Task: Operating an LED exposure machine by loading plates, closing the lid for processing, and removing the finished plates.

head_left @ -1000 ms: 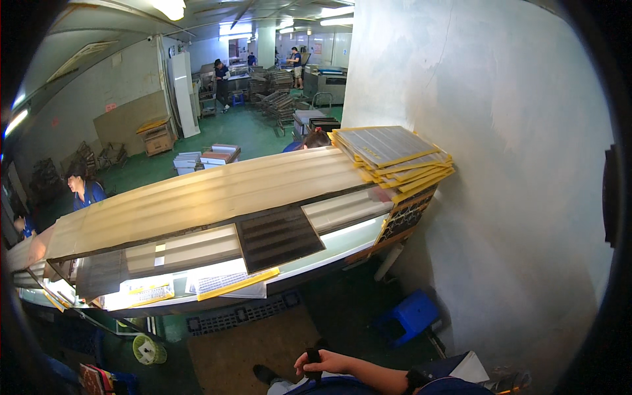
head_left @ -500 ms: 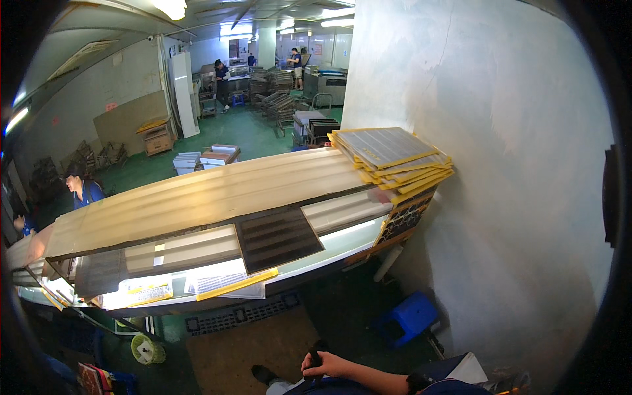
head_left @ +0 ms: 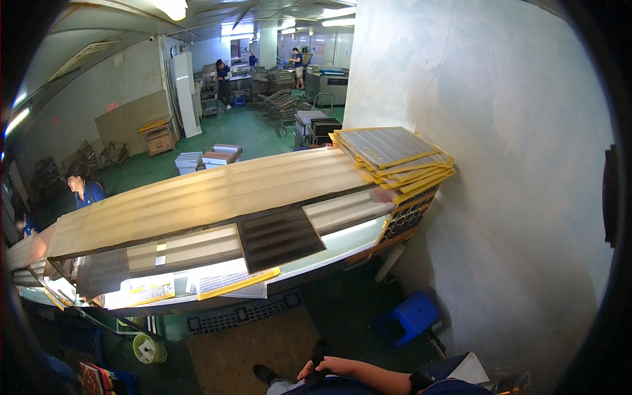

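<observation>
My right hand [head_left: 322, 366] is at the lower edge, in front of my body, with its forearm coming in from the right. Its fingers are curled around a small black object [head_left: 318, 362], whose kind I cannot make out. A dark band circles the wrist. My left hand does not show. Ahead of me stands a long lit worktable [head_left: 352, 240], apart from the hand. On its near side lie a dark framed sheet [head_left: 280, 239] and a yellow-edged printed sheet [head_left: 238, 282].
Yellow-edged framed sheets [head_left: 395, 148] are stacked at the table's right end, beside a pale wall [head_left: 500, 131]. A blue stool [head_left: 409, 318] stands right of a brown floor mat [head_left: 247, 352]. A green basket [head_left: 149, 349] sits lower left. A person [head_left: 85, 187] is beyond the table.
My right hand has turned slightly, and its fingers now cover more of the black object. The person at the left has shifted a little. The things on the table stay put.
</observation>
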Demonstrator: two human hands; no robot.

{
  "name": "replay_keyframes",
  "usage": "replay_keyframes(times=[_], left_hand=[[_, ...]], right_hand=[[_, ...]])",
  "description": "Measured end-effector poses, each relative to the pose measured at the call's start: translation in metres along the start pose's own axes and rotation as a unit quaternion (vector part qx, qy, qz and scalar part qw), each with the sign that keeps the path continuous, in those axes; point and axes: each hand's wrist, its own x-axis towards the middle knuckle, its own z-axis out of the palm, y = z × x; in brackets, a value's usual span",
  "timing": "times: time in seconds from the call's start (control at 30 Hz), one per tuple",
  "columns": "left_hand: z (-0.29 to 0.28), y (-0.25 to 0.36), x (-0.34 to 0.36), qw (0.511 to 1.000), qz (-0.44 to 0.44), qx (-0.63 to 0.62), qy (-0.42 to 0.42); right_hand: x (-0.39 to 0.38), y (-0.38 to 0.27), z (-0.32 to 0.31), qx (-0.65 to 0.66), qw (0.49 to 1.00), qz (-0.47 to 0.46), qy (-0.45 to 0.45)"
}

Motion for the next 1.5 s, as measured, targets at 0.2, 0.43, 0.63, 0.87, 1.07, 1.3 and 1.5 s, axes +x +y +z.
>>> replay_keyframes(times=[0.2, 0.43, 0.63, 0.87, 1.07, 1.3, 1.5], left_hand=[[0.165, -0.037, 0.071, 0.927, 0.082, 0.146, 0.336], [0.160, -0.047, 0.071, 0.982, 0.041, 0.044, 0.181], [0.000, -0.002, -0.008, 1.000, 0.013, -0.010, 0.016], [0.006, -0.003, -0.006, 1.000, 0.015, -0.010, 0.020], [0.158, -0.027, 0.064, 0.849, 0.051, 0.182, 0.494], [0.037, -0.016, 0.005, 0.994, 0.053, 0.013, 0.100], [0.129, -0.045, 0.053, 0.964, 0.084, 0.092, 0.233]], right_hand=[[-0.024, -0.076, 0.066, -0.089, 0.996, 0.024, 0.005], [-0.019, -0.071, 0.060, -0.064, 0.995, 0.054, 0.053], [-0.008, -0.053, 0.044, -0.103, 0.995, -0.002, 0.009], [-0.008, -0.061, 0.053, -0.152, 0.988, 0.021, 0.014], [-0.013, -0.071, 0.062, -0.133, 0.989, 0.015, 0.057], [-0.014, -0.072, 0.065, -0.151, 0.986, -0.066, 0.016], [-0.012, -0.067, 0.060, -0.131, 0.989, -0.056, 0.044]])
